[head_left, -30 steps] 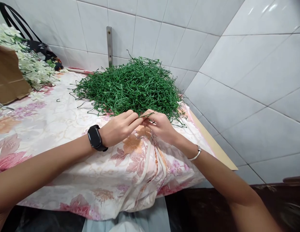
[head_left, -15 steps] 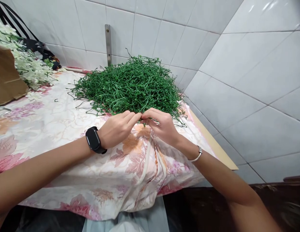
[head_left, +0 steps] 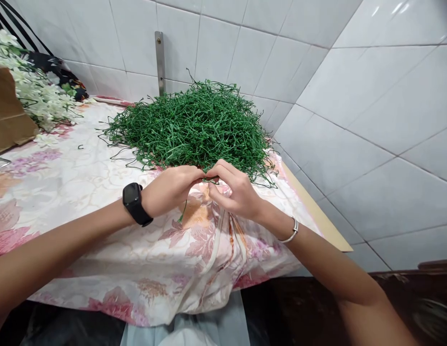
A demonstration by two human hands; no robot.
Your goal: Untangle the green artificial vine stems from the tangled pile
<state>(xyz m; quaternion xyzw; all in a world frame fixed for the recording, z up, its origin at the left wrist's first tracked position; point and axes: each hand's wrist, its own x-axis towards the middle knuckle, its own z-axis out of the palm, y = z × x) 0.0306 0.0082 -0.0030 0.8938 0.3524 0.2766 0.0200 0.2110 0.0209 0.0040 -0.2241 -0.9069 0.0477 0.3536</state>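
Note:
A thin green artificial stem (head_left: pixel 184 210) hangs below my left hand (head_left: pixel 173 189), whose fingers are closed on it. My right hand (head_left: pixel 237 191) is curved, its fingertips meeting the left fingertips, with a bit of green stem between its thumb and forefinger. Part of what the fingers pinch is hidden behind them. Just beyond both hands lies a large tangled pile of green artificial stems (head_left: pixel 194 125) on the floral cloth (head_left: pixel 97 192).
White artificial flowers (head_left: pixel 39 98) stand at the left behind a brown cardboard piece (head_left: pixel 9 113). A dark bag (head_left: pixel 59 72) leans there too. A metal strip (head_left: pixel 160 62) is fixed to the tiled wall (head_left: pixel 216 53). A tan board edge (head_left: pixel 317 211) shows at the right.
My right thumb has moved away from its fingers a little, and my left hand has turned and shifted slightly left. A stem end now shows hanging below the left hand.

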